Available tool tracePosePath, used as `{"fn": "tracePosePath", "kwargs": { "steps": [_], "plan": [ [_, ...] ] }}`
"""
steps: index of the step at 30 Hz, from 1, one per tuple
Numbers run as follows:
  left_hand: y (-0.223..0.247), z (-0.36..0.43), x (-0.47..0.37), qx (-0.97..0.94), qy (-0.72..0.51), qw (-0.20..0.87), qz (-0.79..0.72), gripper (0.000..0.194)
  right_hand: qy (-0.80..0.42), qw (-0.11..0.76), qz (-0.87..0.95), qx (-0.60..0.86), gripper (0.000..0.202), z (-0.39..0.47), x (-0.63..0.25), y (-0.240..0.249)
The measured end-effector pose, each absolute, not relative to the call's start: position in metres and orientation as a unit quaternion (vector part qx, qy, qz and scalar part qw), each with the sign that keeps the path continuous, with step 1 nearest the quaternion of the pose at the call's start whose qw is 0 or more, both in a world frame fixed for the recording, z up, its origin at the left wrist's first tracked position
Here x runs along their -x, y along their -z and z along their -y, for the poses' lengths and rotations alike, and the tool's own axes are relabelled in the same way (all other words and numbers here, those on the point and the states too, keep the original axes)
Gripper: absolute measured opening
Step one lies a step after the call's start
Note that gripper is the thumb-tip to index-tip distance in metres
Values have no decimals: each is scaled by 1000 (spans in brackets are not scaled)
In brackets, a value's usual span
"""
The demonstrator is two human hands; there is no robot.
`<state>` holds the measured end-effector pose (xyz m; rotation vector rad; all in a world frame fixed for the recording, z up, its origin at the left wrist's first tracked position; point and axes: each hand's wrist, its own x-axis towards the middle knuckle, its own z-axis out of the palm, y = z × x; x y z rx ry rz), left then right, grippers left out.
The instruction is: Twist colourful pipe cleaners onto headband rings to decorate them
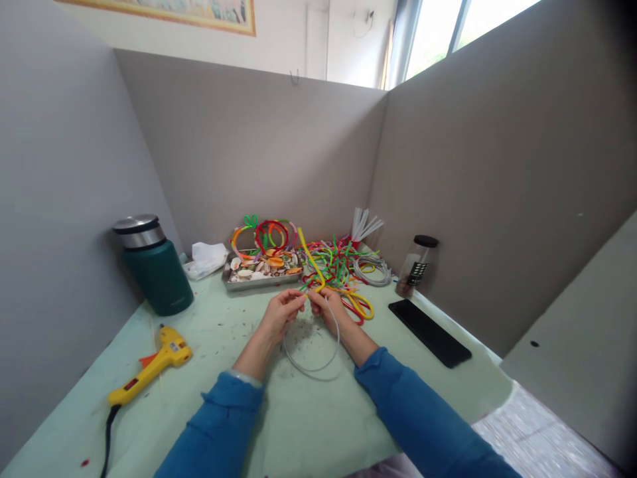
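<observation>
Right between both hands' fingers [298, 302]: yellow pipe cleaner [311, 262], white hoop [318, 345].

Labels on the glue gun [149, 370] and jar [416, 267] are too small to read.

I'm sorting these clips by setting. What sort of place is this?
Likely a partitioned craft desk: both hands work a yellow pipe cleaner, beside a pile of pipe cleaners, a glue gun and a tray of shells.

glue gun [154, 364] cord cut off at bottom edge, tray [261, 280] contents too small to identify, jar [417, 265] label unreadable
</observation>
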<state>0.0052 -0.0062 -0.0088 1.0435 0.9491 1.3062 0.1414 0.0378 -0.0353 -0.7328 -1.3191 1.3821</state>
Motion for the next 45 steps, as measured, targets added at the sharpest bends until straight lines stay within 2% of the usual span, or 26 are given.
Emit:
{"fn": "tracePosePath", "kwargs": {
  "steps": [14, 18, 24, 32, 45],
  "plan": [
    [17, -2, -1, -383, -593, 533, -467, 43, -498, 511, 624, 319, 29, -38, -142, 39],
    [20, -4, 0, -374, -602, 525, -472, 42, -483, 537, 603, 339, 29, -42, -141, 42],
    [19, -4, 0, -366, -598, 530, -478, 39, -489, 555, 586, 329, 31, -41, -142, 39],
    [17, -3, -1, -355, -583, 518, -515, 33, -494, 519, 628, 304, 30, -37, -144, 38],
    [24, -7, -3, -390, -538, 483, -570, 25, -544, 565, 562, 262, 22, -35, -142, 32]
  ]
}}
